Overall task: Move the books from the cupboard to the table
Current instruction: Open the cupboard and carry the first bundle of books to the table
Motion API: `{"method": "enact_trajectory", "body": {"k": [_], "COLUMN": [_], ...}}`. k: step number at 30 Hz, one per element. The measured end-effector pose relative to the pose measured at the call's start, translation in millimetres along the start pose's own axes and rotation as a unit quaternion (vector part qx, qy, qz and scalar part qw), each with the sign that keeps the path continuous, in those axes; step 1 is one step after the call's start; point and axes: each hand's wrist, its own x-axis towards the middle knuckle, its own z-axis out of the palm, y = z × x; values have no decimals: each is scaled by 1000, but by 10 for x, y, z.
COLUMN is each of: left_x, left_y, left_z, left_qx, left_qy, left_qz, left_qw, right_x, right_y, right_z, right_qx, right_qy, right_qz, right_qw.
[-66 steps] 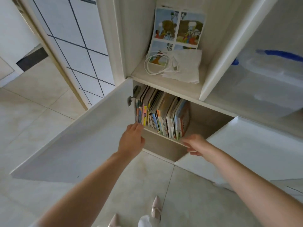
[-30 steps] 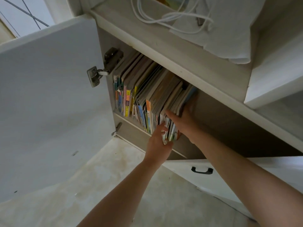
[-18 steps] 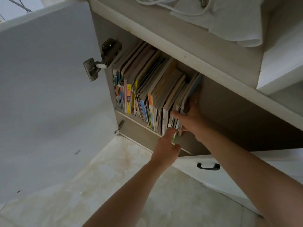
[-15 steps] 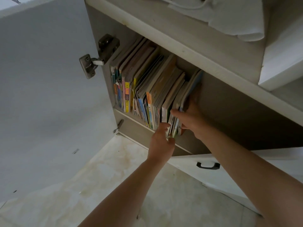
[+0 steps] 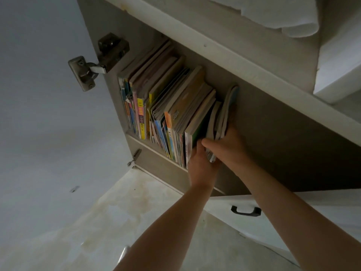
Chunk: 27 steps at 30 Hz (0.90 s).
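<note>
Change: since half a second ago the view has closed in on the shelf, and a gap has opened between the thin end books and the rest of the row.
Cupboard door (image 5: 48, 124): swung open at the far left, hanging on a metal hinge (image 5: 91, 65).
Books (image 5: 166, 106): a packed row standing on the lower cupboard (image 5: 263, 122) shelf, spines outward and leaning right.
Writing: a yellow and pink spine (image 5: 141, 116) carries dark printed characters, too small to read; an orange spine shows marks just as unclear.
Left hand (image 5: 201, 163): fingers reach up at the foot of the row, beside a green-covered book; the grip is hidden, so whether it holds anything cannot be told.
Thin books (image 5: 222, 114): a few at the right end, tipped away from the others.
Right hand (image 5: 228, 147): thumb in front, fingers behind, clasping the thin books near their lower edge.
Drawer handle (image 5: 246, 211): black, on a white front below right.
Floor (image 5: 121, 222): pale, stained tile.
</note>
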Motion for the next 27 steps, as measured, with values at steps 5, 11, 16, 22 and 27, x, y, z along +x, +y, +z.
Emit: {"method": "enact_trajectory", "body": {"k": [5,11,16,22,27], "left_x": [-45,-333,-585,-703,-664], "left_y": [3,-203,-476,-784,-826], "left_z": [75,-369,-873,-1034,-1125], "left_qx": [61,98,51,35,-13], "left_qy": [53,58,29,-10,-45], "left_qz": [62,111,100,96,101], "left_qw": [995,987,993,995,994], "right_x": [-207,-732,-1089,-562,-205], "right_y": [90,134,165,212,245], "right_z": [-96,-5,-111,-214,-72], "right_qx": [27,5,23,91,18], "right_qy": [24,-25,-210,-75,-148], "right_qz": [10,-39,-35,54,26], "right_qw": [999,999,977,992,989]}}
